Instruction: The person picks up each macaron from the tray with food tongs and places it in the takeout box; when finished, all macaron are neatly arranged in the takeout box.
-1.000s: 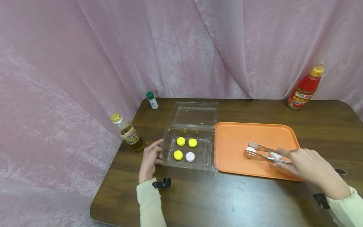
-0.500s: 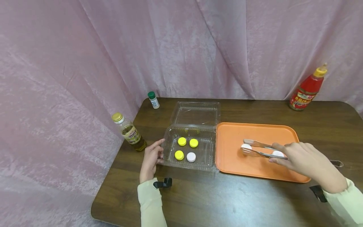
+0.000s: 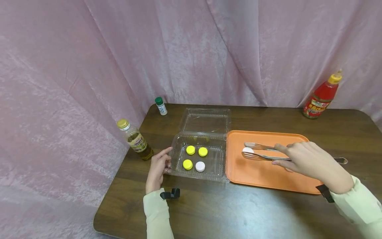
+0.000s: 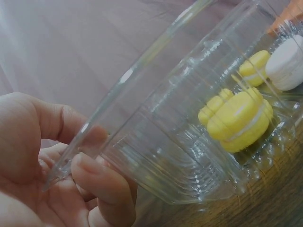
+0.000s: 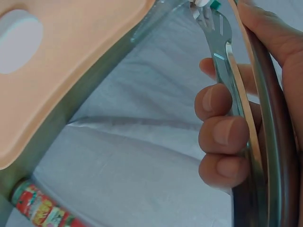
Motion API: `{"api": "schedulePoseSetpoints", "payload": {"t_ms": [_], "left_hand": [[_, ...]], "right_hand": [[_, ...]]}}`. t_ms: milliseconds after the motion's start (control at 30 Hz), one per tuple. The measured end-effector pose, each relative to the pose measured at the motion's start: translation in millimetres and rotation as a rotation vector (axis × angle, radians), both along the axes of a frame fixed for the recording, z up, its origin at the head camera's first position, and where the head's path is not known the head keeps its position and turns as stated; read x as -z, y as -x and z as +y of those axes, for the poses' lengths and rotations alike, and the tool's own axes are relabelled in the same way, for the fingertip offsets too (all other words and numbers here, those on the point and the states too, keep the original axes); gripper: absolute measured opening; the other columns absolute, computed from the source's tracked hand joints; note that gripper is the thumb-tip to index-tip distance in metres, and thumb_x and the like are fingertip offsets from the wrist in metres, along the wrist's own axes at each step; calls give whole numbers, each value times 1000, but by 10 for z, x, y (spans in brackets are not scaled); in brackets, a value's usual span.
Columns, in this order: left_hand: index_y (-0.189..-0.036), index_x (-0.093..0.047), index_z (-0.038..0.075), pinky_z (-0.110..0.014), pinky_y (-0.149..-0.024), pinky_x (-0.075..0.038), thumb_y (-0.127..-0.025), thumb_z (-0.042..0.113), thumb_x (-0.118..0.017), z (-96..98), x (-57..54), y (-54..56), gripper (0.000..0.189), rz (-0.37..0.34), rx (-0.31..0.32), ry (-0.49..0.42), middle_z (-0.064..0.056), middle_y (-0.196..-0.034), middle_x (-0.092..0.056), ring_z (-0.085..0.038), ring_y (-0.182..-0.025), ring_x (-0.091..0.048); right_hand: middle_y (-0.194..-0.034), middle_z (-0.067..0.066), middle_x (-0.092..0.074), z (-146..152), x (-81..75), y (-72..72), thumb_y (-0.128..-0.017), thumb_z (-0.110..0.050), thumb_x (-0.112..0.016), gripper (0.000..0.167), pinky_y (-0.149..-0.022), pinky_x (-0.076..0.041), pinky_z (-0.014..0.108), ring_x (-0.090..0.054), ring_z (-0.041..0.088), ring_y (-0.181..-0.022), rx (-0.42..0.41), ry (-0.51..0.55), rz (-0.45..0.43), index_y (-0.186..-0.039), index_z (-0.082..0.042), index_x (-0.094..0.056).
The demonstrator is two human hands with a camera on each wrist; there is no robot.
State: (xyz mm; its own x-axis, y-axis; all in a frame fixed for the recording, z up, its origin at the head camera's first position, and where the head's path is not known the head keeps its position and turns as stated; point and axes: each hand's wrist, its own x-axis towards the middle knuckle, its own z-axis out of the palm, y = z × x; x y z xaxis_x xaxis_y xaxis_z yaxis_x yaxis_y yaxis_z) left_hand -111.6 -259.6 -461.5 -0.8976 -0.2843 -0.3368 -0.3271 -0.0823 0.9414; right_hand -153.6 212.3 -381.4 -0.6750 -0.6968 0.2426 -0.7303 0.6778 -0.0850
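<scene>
My left hand [image 3: 158, 167] pinches the rim of a clear plastic clamshell box [image 3: 195, 176], thumb and finger on either side of its edge in the left wrist view. Inside the open box sit three yellow macarons [image 3: 187, 164] and a white macaron [image 3: 200, 166]. With my right hand [image 3: 310, 162] I grip metal tongs [image 3: 265, 157], fingers wrapped along one arm in the right wrist view. Between the slotted tong ends is another white macaron [image 3: 247, 150], over the left part of the orange tray [image 3: 253, 177]. One more white macaron [image 5: 19, 42] lies on the tray, mostly hidden by my right hand in the head view.
The box's clear lid [image 3: 206, 121] lies folded back behind it. Left of the box stands an oil bottle [image 3: 138, 143], with a green-capped shaker [image 3: 161, 107] farther back. A red sauce bottle [image 3: 320, 99] stands at the back right, before the pink curtain [image 3: 191, 49].
My right hand and the tongs have moved left over the tray, carrying the white macaron toward the box. The left hand stays at the box's rim.
</scene>
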Motion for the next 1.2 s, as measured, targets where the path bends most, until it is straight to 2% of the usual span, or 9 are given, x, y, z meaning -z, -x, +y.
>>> {"api": "schedulePoseSetpoints", "payload": {"t_ms": [333,667,800,967,1100,1200], "left_hand": [[-143,-58,8,-21,-46,-34,-95,1,-46,-13,-1,-5,49,6,-1,-3,-5,-79,-45,-12,-59,-39],[-142,-58,7,-21,-46,-35,-94,0,-47,-4,5,-8,50,17,4,-13,-4,-78,-45,-12,-59,-39],[-142,-59,6,-21,-45,-35,-95,1,-47,-3,15,-13,49,16,-2,-17,-3,-77,-45,-12,-59,-40],[-142,-58,7,-22,-45,-35,-95,1,-47,-8,13,-12,49,16,0,-11,-4,-78,-45,-12,-59,-40],[-142,-59,8,-22,-45,-36,-94,1,-48,-3,11,-9,49,14,-2,-6,-4,-79,-46,-12,-60,-40],[-142,-59,8,-22,-45,-36,-94,1,-48,5,18,-4,50,18,-1,-9,-4,-79,-46,-12,-59,-41]], "right_hand": [[-56,-15,-25,-229,-104,142,-81,-40,-80,36,-41,-17,22,-19,0,-46,-101,11,130,-86,-18,-52],[-55,-15,-27,-521,-117,266,-84,-45,-77,36,-39,-18,23,-21,2,-45,-175,40,148,-92,-13,-60],[-53,-14,-30,-636,-97,301,-84,-43,-79,38,-39,-21,25,-25,4,-44,-180,24,108,-97,-10,-64],[-51,-12,-30,-755,-53,379,-86,-42,-77,41,-40,-20,25,-26,4,-43,-175,-9,40,-104,-7,-67],[-51,-11,-27,-845,10,441,-86,-46,-76,43,-42,-18,25,-23,5,-45,-161,-24,10,-106,-9,-71],[-51,-11,-29,-898,64,463,-86,-49,-75,45,-40,-21,26,-26,6,-44,-143,-28,-27,-109,-10,-73]]}}
